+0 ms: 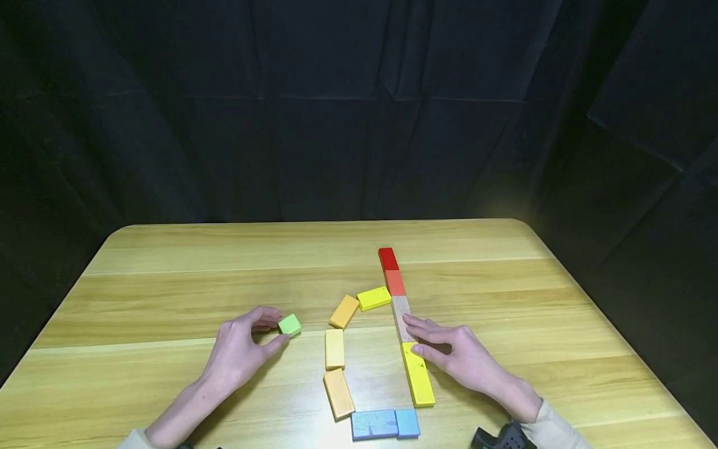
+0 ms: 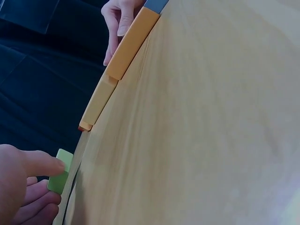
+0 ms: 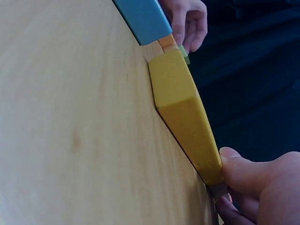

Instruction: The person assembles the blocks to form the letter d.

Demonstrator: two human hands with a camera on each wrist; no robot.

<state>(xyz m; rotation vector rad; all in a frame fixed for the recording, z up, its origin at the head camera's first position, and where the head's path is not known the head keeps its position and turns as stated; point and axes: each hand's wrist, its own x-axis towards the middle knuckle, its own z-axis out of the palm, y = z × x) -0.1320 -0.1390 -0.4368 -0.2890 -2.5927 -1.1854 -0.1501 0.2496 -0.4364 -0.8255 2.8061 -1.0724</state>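
Note:
Near the middle left of the table, my left hand (image 1: 241, 349) pinches a small green block (image 1: 289, 325) between thumb and fingers. The left wrist view shows the same green block (image 2: 60, 171) at the thumb tip. My right hand (image 1: 460, 355) rests at the straight row on the right. Its fingertips touch the pale lilac block (image 1: 401, 315), and its thumb touches the long yellow block (image 1: 417, 374). In the right wrist view the thumb lies against the far end of the yellow block (image 3: 180, 108); the fingers are partly hidden.
Beyond the lilac block lie a light red block (image 1: 395, 283) and a dark red block (image 1: 387, 258). A small yellow block (image 1: 374, 298), orange block (image 1: 344, 311), cream block (image 1: 334, 348) and light orange block (image 1: 339, 393) curve leftward. Blue blocks (image 1: 374, 424) lie at the front.

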